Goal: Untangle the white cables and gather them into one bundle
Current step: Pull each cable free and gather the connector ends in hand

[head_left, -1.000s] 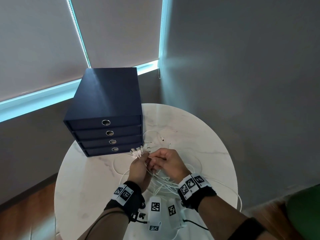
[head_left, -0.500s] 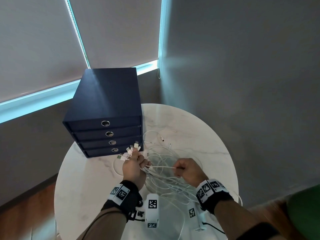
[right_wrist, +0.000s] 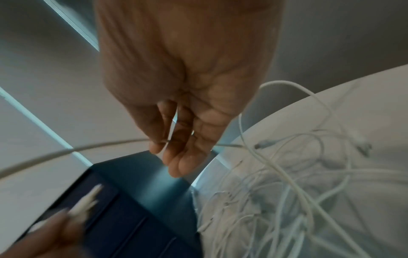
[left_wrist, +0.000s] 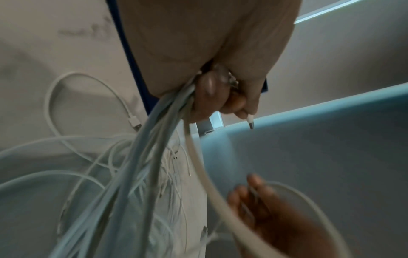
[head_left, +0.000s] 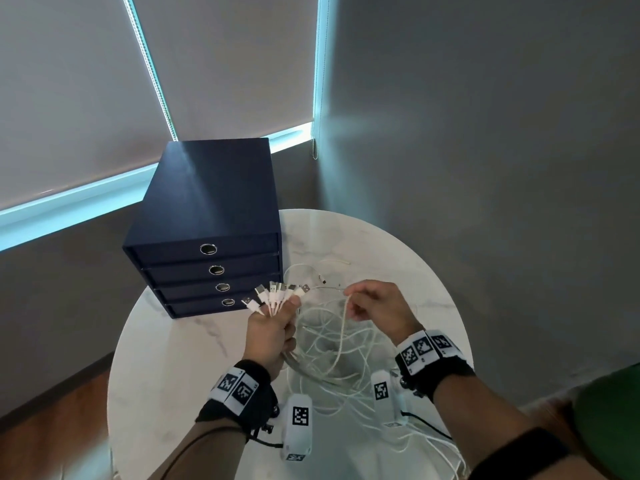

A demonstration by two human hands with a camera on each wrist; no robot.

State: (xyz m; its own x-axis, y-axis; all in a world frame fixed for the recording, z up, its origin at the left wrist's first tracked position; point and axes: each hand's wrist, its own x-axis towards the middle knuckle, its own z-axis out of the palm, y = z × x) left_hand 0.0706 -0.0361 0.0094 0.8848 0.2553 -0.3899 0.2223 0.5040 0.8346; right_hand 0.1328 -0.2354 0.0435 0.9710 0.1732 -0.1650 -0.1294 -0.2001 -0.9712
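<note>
My left hand [head_left: 273, 327] grips several white cables in a fist, their USB plugs [head_left: 273, 295] fanning out above the knuckles. From the left wrist view the same cables [left_wrist: 154, 132] stream down out of the left hand [left_wrist: 212, 97] toward the table. A loose tangle of white cables [head_left: 339, 344] hangs and lies between both hands on the round marble table [head_left: 173, 368]. My right hand [head_left: 375, 303] is raised to the right of the fist and pinches one cable [right_wrist: 110, 144] between thumb and fingers [right_wrist: 163, 139].
A dark blue drawer box [head_left: 207, 230] with several ring-pull drawers stands on the table's far left, just behind the plugs. More cable trails over the near right edge [head_left: 443, 448]. Grey walls and window blinds surround the table.
The hands have come apart; my right hand drew one cable out to the right, then rose with it. My left fist lifted slightly, plugs still fanned.
</note>
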